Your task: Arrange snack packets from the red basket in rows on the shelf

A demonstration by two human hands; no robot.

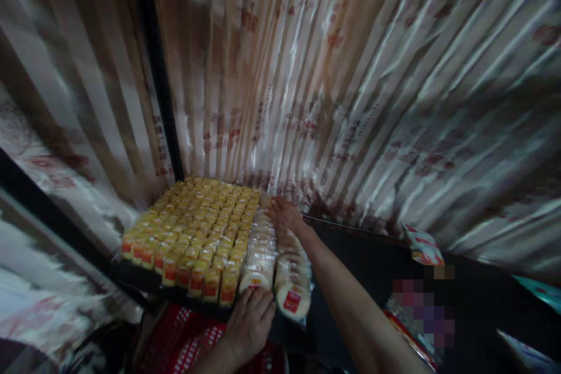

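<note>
Two rows of round, pale packaged cakes in clear wrappers run from front to back on a black shelf (350, 251). My left hand (253, 318) rests against the front of the left row of cakes (258, 254), fingers slightly bent and touching the front pack. At the back end of the rows, my right hand (287, 214) reaches over with its fingers extended against the rear packs. The right row of cakes (293, 283) shows a red label on its front pack. A block of small yellow wrapped cakes (201, 222) stands directly left of these rows.
A red plastic basket (184, 342) sits below the shelf's front edge. Flat packets, including a red-and-white packet (423, 244), lie to the right. A black upright post (160, 82) stands behind the yellow cakes, with printed plastic sheeting (280, 87) at the back.
</note>
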